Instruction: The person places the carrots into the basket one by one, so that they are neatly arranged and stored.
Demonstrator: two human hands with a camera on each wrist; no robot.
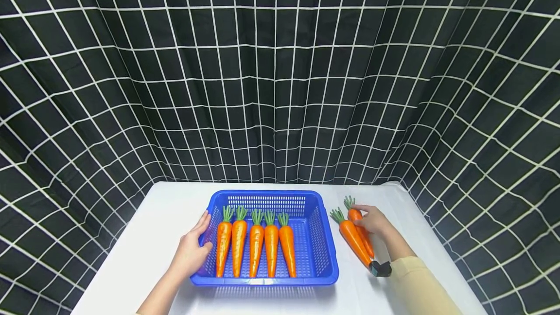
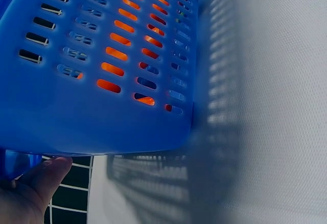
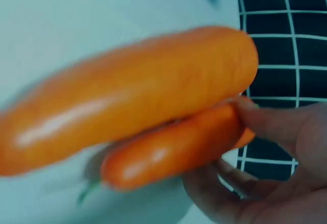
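In the head view, a blue plastic basket with slotted walls holds several orange carrots with green tops, lying side by side. My left hand holds its left rim, thumb over the edge and fingers stretched along the outside. The left wrist view shows part of that hand at the rim of the basket, orange showing through the slots. Right of the basket, my right hand pinches a carrot near its leafy end. Another carrot lies close alongside; it looms larger above the held carrot in the right wrist view.
Everything stands on a white-covered table. Dark curtains with a white grid rise behind it and along both sides. A small black device sits by the right wrist, over the lower tips of the two carrots.
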